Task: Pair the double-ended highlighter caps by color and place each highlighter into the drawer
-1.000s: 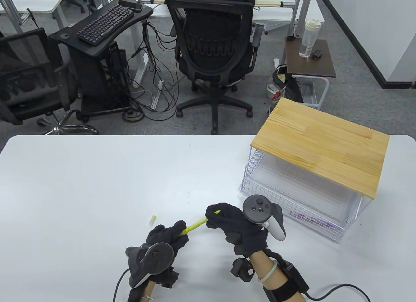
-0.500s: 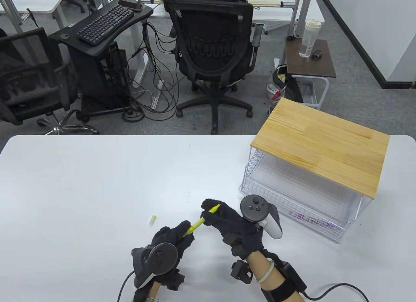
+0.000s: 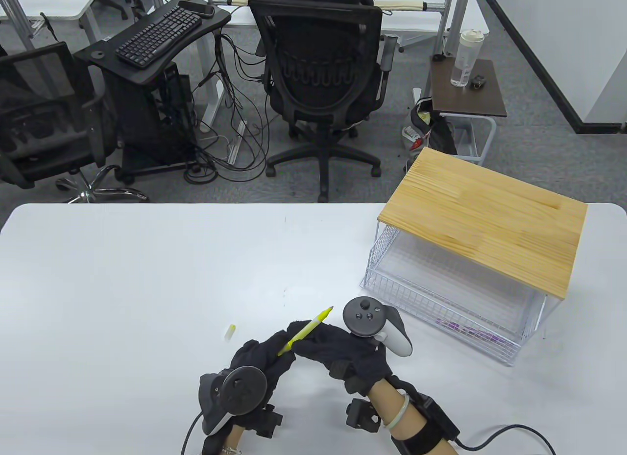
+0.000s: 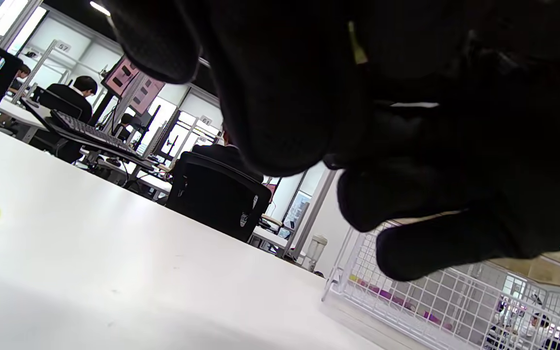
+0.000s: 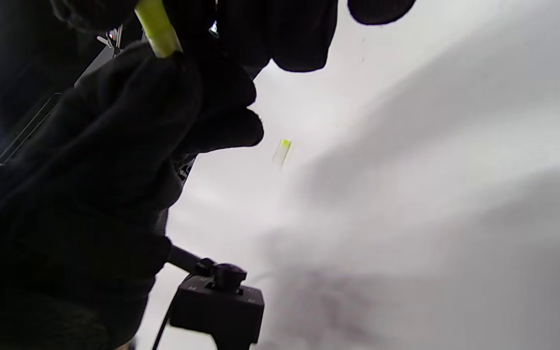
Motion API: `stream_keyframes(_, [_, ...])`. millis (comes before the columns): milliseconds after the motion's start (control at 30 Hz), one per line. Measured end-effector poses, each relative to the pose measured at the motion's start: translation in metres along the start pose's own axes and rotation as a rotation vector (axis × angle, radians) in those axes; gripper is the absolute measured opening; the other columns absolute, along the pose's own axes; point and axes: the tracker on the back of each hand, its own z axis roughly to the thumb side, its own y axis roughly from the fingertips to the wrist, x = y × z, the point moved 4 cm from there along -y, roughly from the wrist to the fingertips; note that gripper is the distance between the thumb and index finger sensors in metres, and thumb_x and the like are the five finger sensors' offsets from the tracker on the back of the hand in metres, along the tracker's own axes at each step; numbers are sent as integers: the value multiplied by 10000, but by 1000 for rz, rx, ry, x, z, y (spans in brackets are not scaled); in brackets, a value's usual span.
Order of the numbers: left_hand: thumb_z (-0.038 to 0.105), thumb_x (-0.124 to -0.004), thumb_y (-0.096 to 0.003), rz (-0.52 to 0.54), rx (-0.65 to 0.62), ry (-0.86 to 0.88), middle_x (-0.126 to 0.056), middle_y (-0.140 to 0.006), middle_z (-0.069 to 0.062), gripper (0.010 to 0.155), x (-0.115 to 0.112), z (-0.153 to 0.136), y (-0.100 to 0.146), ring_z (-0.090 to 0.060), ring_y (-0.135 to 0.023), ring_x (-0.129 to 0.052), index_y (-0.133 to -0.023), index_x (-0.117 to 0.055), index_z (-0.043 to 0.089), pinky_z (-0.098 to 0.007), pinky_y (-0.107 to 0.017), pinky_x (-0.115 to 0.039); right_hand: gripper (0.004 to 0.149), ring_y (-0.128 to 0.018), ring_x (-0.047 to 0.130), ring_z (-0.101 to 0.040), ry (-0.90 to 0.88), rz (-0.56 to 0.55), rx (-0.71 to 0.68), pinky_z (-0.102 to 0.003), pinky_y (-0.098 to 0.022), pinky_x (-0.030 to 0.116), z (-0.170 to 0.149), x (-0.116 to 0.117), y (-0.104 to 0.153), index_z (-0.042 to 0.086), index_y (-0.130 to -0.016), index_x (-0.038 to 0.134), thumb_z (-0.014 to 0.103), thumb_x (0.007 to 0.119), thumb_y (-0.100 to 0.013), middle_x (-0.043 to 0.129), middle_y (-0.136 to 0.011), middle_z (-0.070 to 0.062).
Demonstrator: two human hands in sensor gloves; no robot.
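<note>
A: Where is the yellow highlighter held?

B: It is gripped at its lower end by the curled fingers of the left hand. Its middle is pinched by the fingertips of the right hand, and its bare tip is pointed away, beyond those fingers.

A: And the cap?

B: A loose yellow cap is seen on the table, left of the left fingers and untouched.

A: Which step is judged to be in hand?

B: Probably capping. Next, the cap must be picked up and pressed on the open tip. Then the highlighter can be laid in the wire drawer, right of the right fingers, where purple items are already placed.
</note>
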Motion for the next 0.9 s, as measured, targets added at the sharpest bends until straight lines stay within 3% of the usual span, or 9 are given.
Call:
stream_keyframes(100, [434,-709,-470,-18,-49,-87,-1017,-736,11,539,-4,7,1,-113,-546,-1072,-886,-833,115,-531,-647,-724,490,-1093,621,-274,125,-98,9,-591,-849,428,3,-6,5,393,-1056,503,592,588,-616,524,-1201,43])
stream_keyframes(233, [446,-678,-488,-76,-50,-103,-972,-835,-1,547,-7,5,-2,-183,-652,-1037,-947,-794,171,-568,-665,-687,451,-1087,631,-283,66,-100,1,-588,-846,434,2,-14,8,363,-1047,495,541,586,-643,547,-1192,22])
stream_keyframes(400, [423,-659,-508,-9,20,-232,-947,-877,-23,533,8,-22,-3,-211,-692,-1021,-967,-774,178,-585,-665,-675,425,-1028,698,-277,32,-108,1,-582,-837,455,0,-24,10,327,-1042,447,419,571,-646,621,-1123,31])
stream_keyframes(500, [418,-656,-513,9,109,-229,-941,-890,-54,544,20,-44,-5,-243,-702,-1012,-978,-768,158,-598,-655,-671,514,-961,750,-278,65,-143,17,-588,-827,469,0,-29,13,272,-1108,412,385,575,-634,687,-1051,41])
stream_keyframes(667, [433,-655,-518,-185,283,-264,-865,-988,-194,631,10,-77,-16,-390,-792,-942,-1061,-683,114,-657,-648,-623,584,-860,807,-268,152,-203,22,-589,-812,502,5,-32,19,257,-1154,384,374,612,-629,771,-930,60])
stream_keyframes(900, [477,-665,-492,-418,512,-446,-823,-1043,-110,659,-26,-117,-48,-347,-872,-901,-1087,-627,195,-632,-714,-585,566,-858,816,-291,206,-229,-6,-602,-801,506,12,-36,27,270,-1140,449,367,637,-616,791,-928,47])
